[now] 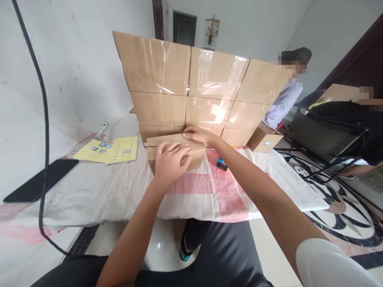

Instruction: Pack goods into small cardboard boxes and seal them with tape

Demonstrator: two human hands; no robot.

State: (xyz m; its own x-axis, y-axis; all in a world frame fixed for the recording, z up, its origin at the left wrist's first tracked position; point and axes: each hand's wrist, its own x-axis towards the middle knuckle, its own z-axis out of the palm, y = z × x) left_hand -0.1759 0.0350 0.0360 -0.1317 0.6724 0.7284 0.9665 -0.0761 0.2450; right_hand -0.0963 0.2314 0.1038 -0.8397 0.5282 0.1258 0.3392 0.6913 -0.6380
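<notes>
A small brown cardboard box (196, 156) sits on the cloth-covered table, close to a tall upright cardboard panel (161, 107) covered in clear tape. My left hand (171, 160) lies over the top of the box, its fingers spread across the flaps. At the box's far edge rests my right hand (197, 134), fingers stretched out and touching the top. Neither hand is wrapped round anything. What is inside the box cannot be seen. Just right of it, a small blue and orange object (222, 164) lies on the cloth, partly behind my right forearm.
Yellow sheets (122, 150) with small pictures lie at the left, near a black flat device (40, 181). A black cable (44, 119) hangs down the left side. Another cardboard box (265, 137) stands at the right. Beyond the panel sits a person (283, 101); another is at the far right.
</notes>
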